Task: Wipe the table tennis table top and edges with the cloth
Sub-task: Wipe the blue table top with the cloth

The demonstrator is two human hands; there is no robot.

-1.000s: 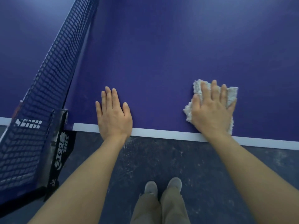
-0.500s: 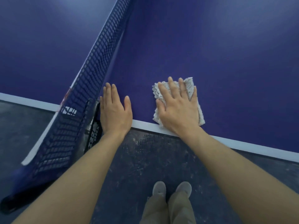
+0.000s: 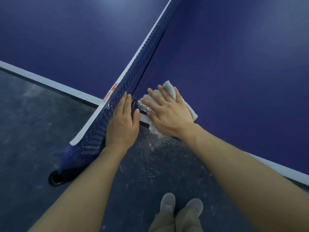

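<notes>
Closest to us, the person's grey shoes [image 3: 168,202] and khaki trouser legs are standing on a dark, scuffed floor [image 3: 33,114] that's looking dusty and speckled with pale flecks near the table's edge. Two bare forearms are reaching forward from there. The left hand [image 3: 122,122] is lying flat with its fingers straight and together, resting against the near end of the blue mesh net [image 3: 142,52], right where the net is overhanging the table's side; it isn't gripping anything. Just beside it, the right hand [image 3: 167,111] is spreading its fingers wide and pressing palm-down on the cloth [image 3: 170,89], a whitish, nubbly, folded terry rag. The cloth is sitting at the table's near edge, right next to the net, with one fluffy corner hanging over the white border stripe [image 3: 144,118]. Beyond that, the table top [image 3: 234,56] is stretching away as a smooth, matte deep-blue surface, and the net's white top tape is running diagonally off into the distance with some red lettering near the end.
</notes>
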